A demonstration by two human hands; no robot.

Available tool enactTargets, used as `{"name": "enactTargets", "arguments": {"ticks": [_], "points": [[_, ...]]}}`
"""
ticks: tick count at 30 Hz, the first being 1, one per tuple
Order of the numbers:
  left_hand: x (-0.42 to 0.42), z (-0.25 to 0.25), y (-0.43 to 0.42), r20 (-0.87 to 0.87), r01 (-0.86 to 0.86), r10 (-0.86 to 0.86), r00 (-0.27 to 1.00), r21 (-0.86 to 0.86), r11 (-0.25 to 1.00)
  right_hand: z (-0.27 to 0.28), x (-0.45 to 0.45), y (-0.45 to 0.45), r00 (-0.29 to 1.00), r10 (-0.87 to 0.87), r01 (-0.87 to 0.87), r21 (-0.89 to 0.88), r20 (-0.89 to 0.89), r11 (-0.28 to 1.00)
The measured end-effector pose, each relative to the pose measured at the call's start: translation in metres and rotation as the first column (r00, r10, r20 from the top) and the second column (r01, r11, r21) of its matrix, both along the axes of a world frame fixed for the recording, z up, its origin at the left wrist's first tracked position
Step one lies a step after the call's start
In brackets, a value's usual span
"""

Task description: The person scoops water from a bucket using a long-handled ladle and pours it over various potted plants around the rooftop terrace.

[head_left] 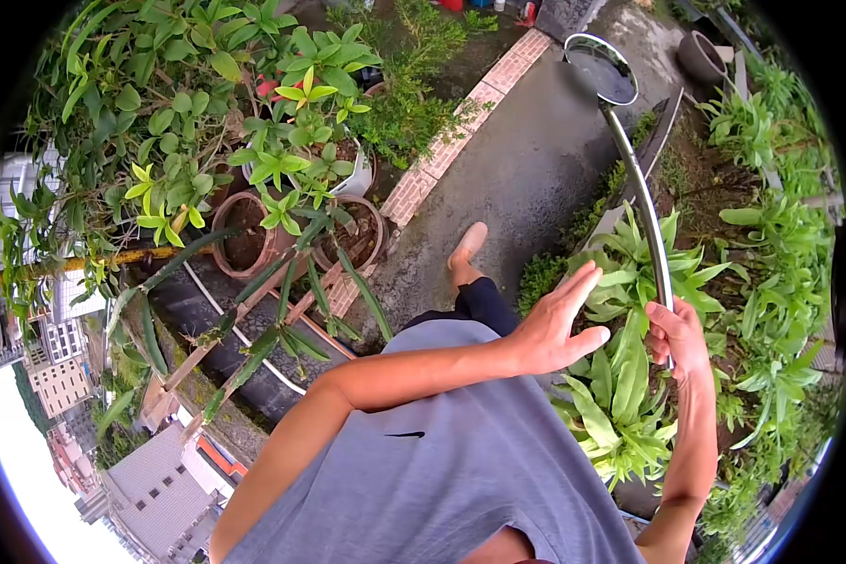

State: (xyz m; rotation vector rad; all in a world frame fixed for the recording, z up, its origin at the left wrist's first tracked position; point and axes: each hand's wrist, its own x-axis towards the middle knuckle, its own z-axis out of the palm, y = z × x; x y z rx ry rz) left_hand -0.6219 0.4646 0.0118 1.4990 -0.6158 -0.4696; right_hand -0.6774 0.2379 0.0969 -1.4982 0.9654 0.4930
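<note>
My right hand [677,336] is wrapped round the lower end of a long, shiny metal handle. The handle runs up and away to a round, rimmed bowl, so it looks like a long-handled ladle [645,202]. Its bowl hangs over the wet concrete path [526,160], and what is inside looks dark and cannot be made out. My left hand [561,326] reaches across my body with fingers stretched out. It is empty, a little left of the handle and apart from it. Broad-leaved green plants [620,385] grow just below and around both hands.
Potted shrubs, a clay pot [251,235] and spiky cactus stems [254,362] stand on the left. A low brick-tiled edging [442,155] borders the path. My bare foot [470,242] is on the path. A planted bed lies right, with a dark pot [701,58] at its far end.
</note>
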Motion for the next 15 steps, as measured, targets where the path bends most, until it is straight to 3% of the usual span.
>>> {"name": "enactTargets", "arguments": {"ticks": [6,15], "points": [[0.138,-0.013,-0.056,-0.080,-0.063,0.067,0.994,0.059,0.996,-0.044,0.129,-0.038,0.998,0.057,-0.057,0.043,0.002,0.997],[0.314,-0.054,-0.133,-0.118,-0.243,0.250,0.961,0.074,0.967,-0.082,0.319,-0.101,0.983,0.183,-0.182,-0.027,0.012,0.983]]}}
